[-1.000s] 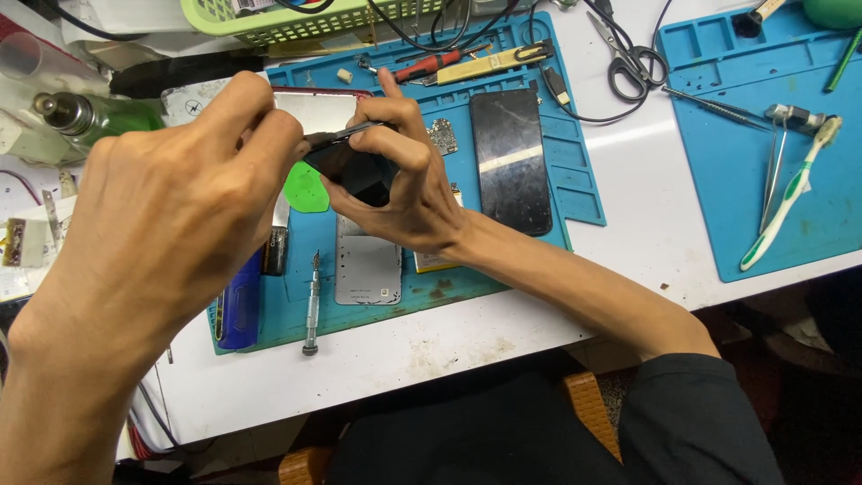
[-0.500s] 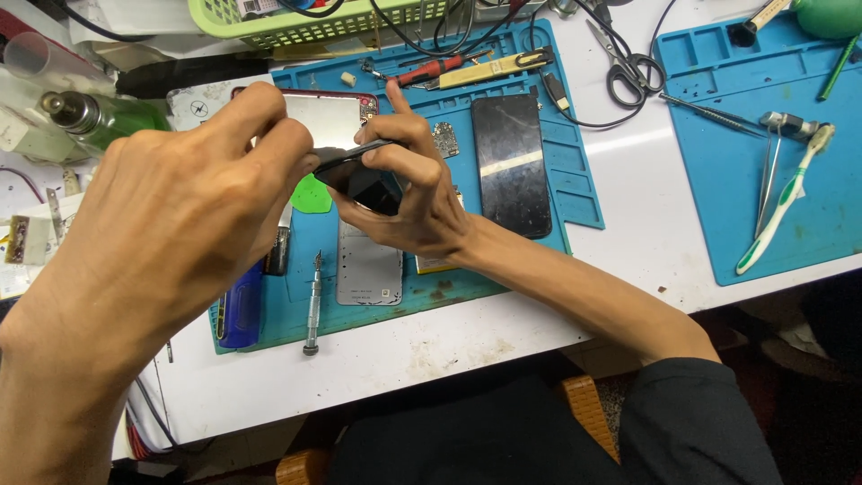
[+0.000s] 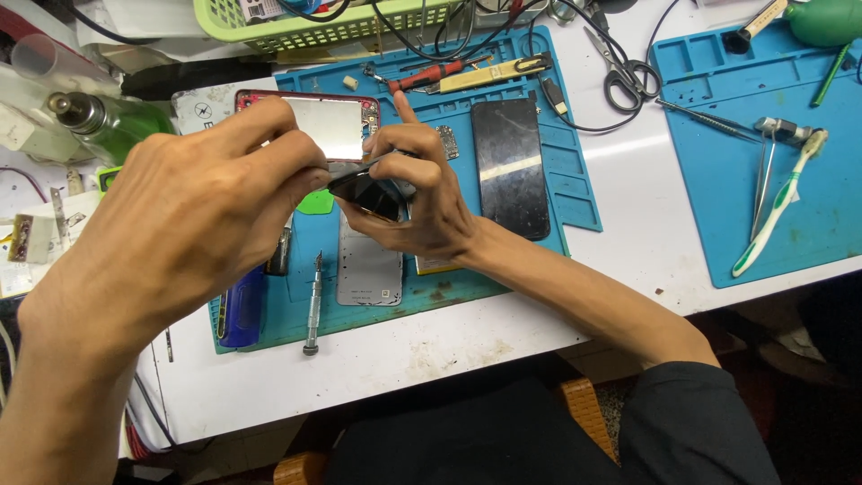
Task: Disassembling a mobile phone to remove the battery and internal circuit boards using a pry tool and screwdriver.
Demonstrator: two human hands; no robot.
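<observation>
Now my left hand [image 3: 193,211] and right hand [image 3: 417,193] both pinch the dark phone [image 3: 366,191], lifted nearer over the blue mat [image 3: 575,193]; the green pick [image 3: 315,202] lies mostly hidden underneath.

A small, glossy black phone part [image 3: 366,192] is held tilted above the blue mat [image 3: 575,193], pinched between both hands near the scene's middle, its dark face partly hidden by fingers.

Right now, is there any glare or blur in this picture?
Head view: the black phone screen on the blue mat carries a pale band of glare; the left hand, nearest the camera, looks slightly soft; the right hand and scissors are sharp.
</observation>
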